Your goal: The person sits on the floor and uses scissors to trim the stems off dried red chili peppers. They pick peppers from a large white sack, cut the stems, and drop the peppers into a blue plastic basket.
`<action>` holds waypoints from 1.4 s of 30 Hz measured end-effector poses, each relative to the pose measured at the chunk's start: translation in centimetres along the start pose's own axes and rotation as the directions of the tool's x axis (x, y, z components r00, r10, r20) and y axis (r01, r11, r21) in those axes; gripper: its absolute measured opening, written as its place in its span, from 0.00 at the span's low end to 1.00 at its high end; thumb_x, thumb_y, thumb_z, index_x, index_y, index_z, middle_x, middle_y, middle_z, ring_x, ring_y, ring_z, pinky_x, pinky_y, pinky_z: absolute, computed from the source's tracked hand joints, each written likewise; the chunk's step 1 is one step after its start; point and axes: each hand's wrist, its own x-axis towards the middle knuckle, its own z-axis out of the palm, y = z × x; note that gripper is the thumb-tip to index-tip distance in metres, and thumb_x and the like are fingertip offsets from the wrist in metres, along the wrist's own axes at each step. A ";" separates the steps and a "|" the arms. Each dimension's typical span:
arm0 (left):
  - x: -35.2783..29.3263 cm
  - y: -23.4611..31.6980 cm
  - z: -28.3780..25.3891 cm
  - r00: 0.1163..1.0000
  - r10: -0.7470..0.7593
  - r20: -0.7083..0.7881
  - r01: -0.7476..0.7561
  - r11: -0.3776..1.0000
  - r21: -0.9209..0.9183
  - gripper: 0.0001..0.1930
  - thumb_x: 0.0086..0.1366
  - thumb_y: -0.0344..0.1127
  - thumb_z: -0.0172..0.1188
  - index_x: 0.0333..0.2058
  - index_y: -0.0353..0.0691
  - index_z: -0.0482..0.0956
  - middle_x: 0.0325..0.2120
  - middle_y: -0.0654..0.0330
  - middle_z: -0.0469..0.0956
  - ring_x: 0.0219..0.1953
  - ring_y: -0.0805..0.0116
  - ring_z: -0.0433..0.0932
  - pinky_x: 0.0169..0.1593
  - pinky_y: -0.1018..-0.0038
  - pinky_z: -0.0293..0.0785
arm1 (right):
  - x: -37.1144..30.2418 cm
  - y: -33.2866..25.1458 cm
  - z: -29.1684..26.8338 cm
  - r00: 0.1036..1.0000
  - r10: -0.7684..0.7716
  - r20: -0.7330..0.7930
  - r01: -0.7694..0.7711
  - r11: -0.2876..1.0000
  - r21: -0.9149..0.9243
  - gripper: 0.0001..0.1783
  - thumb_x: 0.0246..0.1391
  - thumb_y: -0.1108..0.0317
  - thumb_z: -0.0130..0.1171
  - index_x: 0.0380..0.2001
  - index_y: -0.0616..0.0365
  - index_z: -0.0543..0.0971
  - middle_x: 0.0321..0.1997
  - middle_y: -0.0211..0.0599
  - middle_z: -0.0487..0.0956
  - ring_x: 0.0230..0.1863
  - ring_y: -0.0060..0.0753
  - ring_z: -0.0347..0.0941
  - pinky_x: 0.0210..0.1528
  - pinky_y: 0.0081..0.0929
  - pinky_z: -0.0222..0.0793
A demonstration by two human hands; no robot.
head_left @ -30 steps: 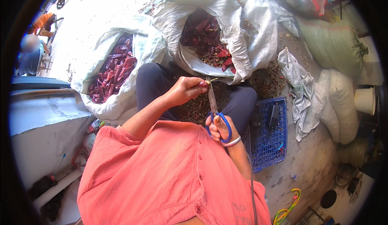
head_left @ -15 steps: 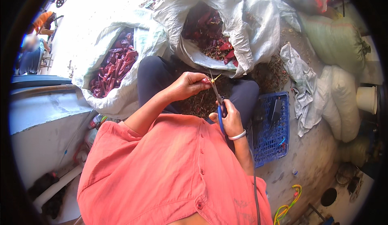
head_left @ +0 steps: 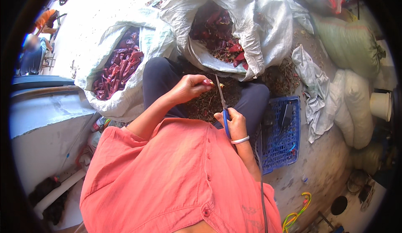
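Between the fingers of my left hand (head_left: 188, 89) is a dried red chili (head_left: 207, 82), mostly covered by the fingers. My right hand (head_left: 234, 123) is wrapped round the blue handles of a pair of scissors (head_left: 220, 95), whose blades point away from me. The blades look closed and lie just right of the chili, apart from it. A small pale bit (head_left: 222, 85), like a cut stem, shows beside the blades. At the left, an open white sack (head_left: 157, 38) holds many dried red chilies (head_left: 121, 67). Straight ahead, another white sack (head_left: 268, 28) contains chilies and stem scraps (head_left: 213, 34).
Right of my leg stands a blue plastic basket (head_left: 276, 149) with a dark flat object (head_left: 287, 115) in it. Filled sacks (head_left: 356, 107), a crumpled white sack (head_left: 312, 95) and a pale bucket (head_left: 380, 104) lie farther right. Another person (head_left: 33, 55) sits at the far left.
The scissors have come away from the chili, and their blades have closed. My right hand has drawn back slightly toward me. The pale stem has come off the chili.
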 end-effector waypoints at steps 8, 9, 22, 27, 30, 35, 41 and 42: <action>4.6 0.1 -2.0 0.974 0.017 -0.228 0.054 0.952 0.302 0.18 0.56 0.43 0.70 0.26 0.35 0.72 0.18 0.65 0.68 0.25 0.80 0.64 0.30 0.73 0.67 | -0.1 5.3 1.2 0.972 0.065 0.225 -0.154 0.901 0.404 0.31 0.49 0.49 0.70 0.41 0.67 0.74 0.28 0.38 0.76 0.30 0.27 0.72 0.37 0.26 0.70; 6.0 -0.3 -1.7 0.971 0.026 -0.237 0.057 0.941 0.333 0.19 0.55 0.43 0.71 0.26 0.34 0.72 0.18 0.64 0.68 0.25 0.80 0.65 0.30 0.72 0.68 | -0.1 5.3 1.3 0.969 0.097 0.228 -0.193 0.871 0.451 0.30 0.49 0.51 0.70 0.42 0.67 0.74 0.30 0.36 0.76 0.32 0.23 0.71 0.37 0.26 0.70; 25.3 -7.7 5.3 0.893 0.122 -0.433 0.142 0.836 0.530 0.22 0.53 0.36 0.61 0.49 0.44 0.76 0.49 0.51 0.74 0.51 0.46 0.74 0.52 0.57 0.71 | 0.7 4.8 0.5 0.935 0.280 0.218 -0.352 0.651 0.672 0.21 0.54 0.57 0.67 0.42 0.61 0.74 0.29 0.23 0.72 0.27 0.11 0.66 0.29 0.12 0.64; 25.1 -9.0 2.0 0.901 0.133 -0.413 0.047 0.916 0.398 0.20 0.54 0.37 0.65 0.47 0.42 0.77 0.40 0.52 0.80 0.46 0.49 0.78 0.47 0.59 0.74 | 1.3 5.8 0.8 0.963 0.205 0.173 -0.268 0.708 0.653 0.16 0.58 0.63 0.63 0.42 0.62 0.74 0.30 0.26 0.75 0.30 0.12 0.69 0.32 0.11 0.67; 21.8 -7.9 -1.2 0.947 0.028 -0.319 -0.025 1.000 0.013 0.17 0.58 0.37 0.65 0.45 0.37 0.77 0.26 0.61 0.79 0.29 0.69 0.78 0.35 0.70 0.75 | 1.5 5.2 0.9 0.964 0.201 0.176 -0.266 0.641 0.720 0.14 0.59 0.65 0.61 0.42 0.63 0.73 0.31 0.28 0.76 0.30 0.14 0.71 0.32 0.12 0.68; 16.2 -5.3 -4.0 0.952 -0.062 -0.299 0.009 0.985 -0.174 0.09 0.64 0.35 0.62 0.40 0.38 0.78 0.22 0.68 0.75 0.17 0.82 0.68 0.19 0.81 0.65 | 2.4 5.1 1.6 0.979 0.160 0.129 -0.204 0.687 0.698 0.20 0.57 0.54 0.63 0.43 0.59 0.75 0.25 0.22 0.71 0.24 0.11 0.67 0.32 0.17 0.73; 11.5 -4.4 -3.9 0.956 -0.106 -0.274 0.031 0.963 -0.267 0.10 0.63 0.37 0.62 0.38 0.38 0.78 0.20 0.68 0.74 0.16 0.81 0.68 0.18 0.81 0.63 | 5.9 2.2 1.6 0.987 0.125 -0.103 -0.038 0.795 0.605 0.15 0.51 0.71 0.69 0.34 0.59 0.71 0.27 0.27 0.76 0.25 0.15 0.71 0.27 0.16 0.69; 11.1 -4.6 -3.9 0.961 -0.100 -0.257 0.032 0.967 -0.254 0.09 0.63 0.37 0.62 0.38 0.39 0.79 0.19 0.68 0.73 0.16 0.82 0.68 0.18 0.81 0.63 | 7.0 2.8 2.0 0.975 0.076 -0.210 0.043 0.859 0.511 0.18 0.49 0.68 0.71 0.35 0.59 0.71 0.27 0.29 0.77 0.25 0.19 0.72 0.28 0.22 0.70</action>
